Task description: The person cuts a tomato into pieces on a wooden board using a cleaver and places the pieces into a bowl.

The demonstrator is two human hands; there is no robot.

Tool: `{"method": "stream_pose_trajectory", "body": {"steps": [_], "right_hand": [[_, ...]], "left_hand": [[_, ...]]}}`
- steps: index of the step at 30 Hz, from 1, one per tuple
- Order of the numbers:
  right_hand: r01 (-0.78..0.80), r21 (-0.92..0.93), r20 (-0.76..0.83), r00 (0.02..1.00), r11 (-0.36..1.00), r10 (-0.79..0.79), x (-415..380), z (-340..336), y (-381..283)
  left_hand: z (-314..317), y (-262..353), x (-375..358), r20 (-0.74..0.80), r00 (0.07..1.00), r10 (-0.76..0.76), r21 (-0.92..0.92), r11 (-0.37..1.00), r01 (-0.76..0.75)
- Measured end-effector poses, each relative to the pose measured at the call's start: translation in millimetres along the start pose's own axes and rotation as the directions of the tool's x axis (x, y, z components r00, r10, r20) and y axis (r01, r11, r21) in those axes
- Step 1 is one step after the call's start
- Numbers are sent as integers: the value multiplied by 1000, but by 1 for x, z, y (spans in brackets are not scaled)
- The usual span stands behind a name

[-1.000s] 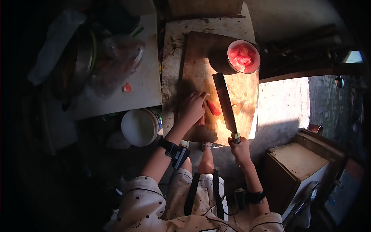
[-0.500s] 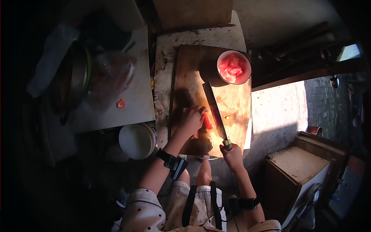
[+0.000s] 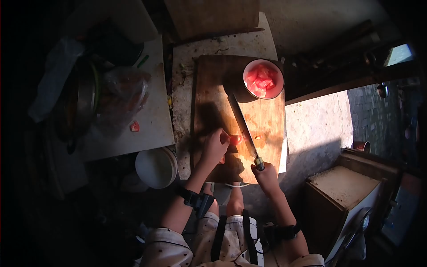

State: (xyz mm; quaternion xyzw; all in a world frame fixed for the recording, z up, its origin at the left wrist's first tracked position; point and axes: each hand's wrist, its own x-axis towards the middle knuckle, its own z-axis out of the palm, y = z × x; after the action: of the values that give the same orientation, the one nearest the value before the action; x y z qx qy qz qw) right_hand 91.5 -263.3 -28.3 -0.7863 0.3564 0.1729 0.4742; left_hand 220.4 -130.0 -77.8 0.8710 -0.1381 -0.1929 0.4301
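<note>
My right hand (image 3: 266,179) is closed round the handle of a long kitchen knife (image 3: 242,122), its blade pointing away from me over a wooden cutting board (image 3: 209,93). Pinched in the fingers of my left hand (image 3: 216,146) is a red tomato piece (image 3: 235,139), just left of the blade. Close to my left wrist another red piece shows only in part. A small scrap (image 3: 259,137) lies on the board right of the knife. At the board's far right corner stands a bowl (image 3: 282,84) with cut tomato chunks (image 3: 261,81) in it.
On the left-hand table (image 3: 153,127) are a clear plastic bag (image 3: 126,89), a metal pot (image 3: 88,91) and a small red scrap (image 3: 134,126). Below its edge stands a white bucket (image 3: 153,168). A wooden cabinet (image 3: 340,187) is at the right.
My left hand has turned the tomato piece from lying lengthwise to pointing sideways at the blade. The knife stays in my right hand, little moved. The whole view has shifted slightly.
</note>
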Motion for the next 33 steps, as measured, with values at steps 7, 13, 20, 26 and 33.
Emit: {"method": "stream_pose_trajectory", "body": {"steps": [7,13,20,26,33], "right_hand": [[-30,-1,51,998,1000,30,28,8,4],[-38,-73,36,999,997,40,28,19,20],[-11,-181,-5,1000,983,10,31,34,27],[30,-52,30,999,998,-28,35,18,26],[23,-48,-7,1000,999,-23,7,8,-16]], "left_hand": [[16,-16,-3,-14,996,-92,-78,993,91],[20,-25,-5,8,990,-140,-52,989,140],[21,-34,-6,29,989,-142,54,989,140],[23,-35,-5,47,986,-159,-97,982,163],[31,-31,-7,-74,995,67,55,996,-63]]}}
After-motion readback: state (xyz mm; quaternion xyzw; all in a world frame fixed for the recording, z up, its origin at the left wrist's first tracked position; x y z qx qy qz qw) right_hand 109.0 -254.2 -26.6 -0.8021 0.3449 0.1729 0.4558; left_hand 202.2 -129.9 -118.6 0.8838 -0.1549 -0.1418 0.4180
